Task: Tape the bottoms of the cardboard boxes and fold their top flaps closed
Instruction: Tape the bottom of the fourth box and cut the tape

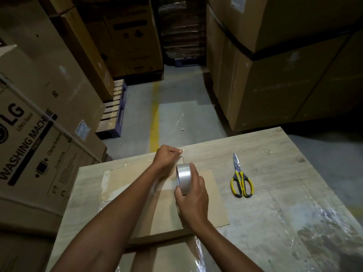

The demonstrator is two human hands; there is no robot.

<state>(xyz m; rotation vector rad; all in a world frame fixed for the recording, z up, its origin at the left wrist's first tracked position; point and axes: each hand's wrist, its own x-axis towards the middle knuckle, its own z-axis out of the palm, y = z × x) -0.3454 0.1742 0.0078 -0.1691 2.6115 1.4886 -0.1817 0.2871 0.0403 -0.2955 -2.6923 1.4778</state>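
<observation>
Tape roll [183, 178] gripped in right hand [193, 200], over flattened cardboard box [210, 195] on tabletop [284, 158]; loose tape end [182, 156] pinched in left hand [167, 156] just beyond roll; scissors [242, 180] apart, rightward.

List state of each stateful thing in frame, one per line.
tape roll, partly unwound
tape end, pulled out from the roll
left grip, pinches tape end
right grip, holds tape roll
scissors, closed, lying on table, untouched
cardboard box, flattened on table, clear tape along left edge
</observation>
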